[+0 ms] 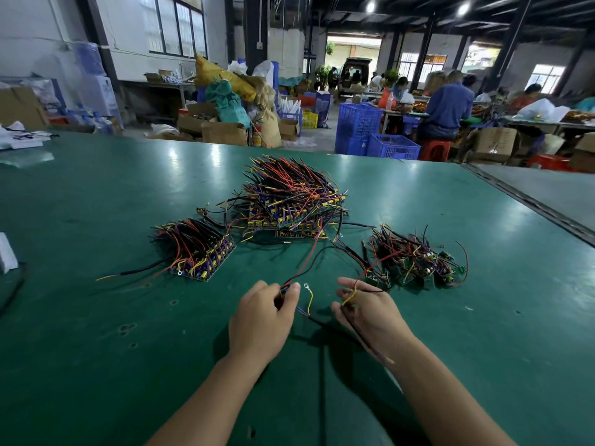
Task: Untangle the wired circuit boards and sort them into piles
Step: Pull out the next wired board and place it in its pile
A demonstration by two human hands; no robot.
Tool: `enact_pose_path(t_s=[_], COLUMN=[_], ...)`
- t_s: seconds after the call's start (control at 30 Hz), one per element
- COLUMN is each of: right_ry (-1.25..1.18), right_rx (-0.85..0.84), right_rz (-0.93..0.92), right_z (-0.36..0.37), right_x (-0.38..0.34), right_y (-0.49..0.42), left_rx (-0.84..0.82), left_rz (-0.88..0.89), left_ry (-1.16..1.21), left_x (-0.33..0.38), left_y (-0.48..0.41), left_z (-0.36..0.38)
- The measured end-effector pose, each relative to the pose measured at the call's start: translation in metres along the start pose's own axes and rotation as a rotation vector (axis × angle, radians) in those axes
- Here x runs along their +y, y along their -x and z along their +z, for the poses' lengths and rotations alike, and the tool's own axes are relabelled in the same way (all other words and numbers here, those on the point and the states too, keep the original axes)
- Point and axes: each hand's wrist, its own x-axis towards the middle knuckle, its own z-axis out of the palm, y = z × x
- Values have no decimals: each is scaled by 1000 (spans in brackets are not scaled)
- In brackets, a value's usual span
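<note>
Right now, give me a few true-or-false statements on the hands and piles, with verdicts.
1. Three piles lie on the table: left pile, middle pile, right pile. True.
2. The left hand is empty. False: it pinches a red wire.
3. The right hand holds a yellow wire. True.
4. The middle pile is the smallest. False: it is the biggest.

Dim, ceiling-lamp glare, warped edges

The left hand (262, 313) hides most of the small dark piece (284, 290) it pinches.
</note>
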Motion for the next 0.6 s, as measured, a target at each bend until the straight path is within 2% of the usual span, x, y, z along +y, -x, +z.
enact_pose_path(t_s=[0.07, 0.13, 0.3, 0.4, 0.47, 0.6], right_ry=[-186, -290, -284, -244, -186, 61], right_rx=[-57, -137, -246, -178, -139, -109], right_rz=[61, 42, -6, -61, -59, -73], right_z=[0, 0, 1, 4, 4, 3], right_x=[-5, -9, -7, -7, -8, -9], right_y=[-1, 0, 5, 6, 8, 10], left_rx=[-44, -88, -45, 42, 30, -261], left_rz=[-60, -113, -173, -55, 67, 203], left_ry=[-184, -292, -378, -183, -136, -268], left_x=[-3, -4, -3, -1, 0, -2], left_y=[0, -1, -1, 0, 4, 9], left_z=[-1, -2, -7, -10, -10, -1])
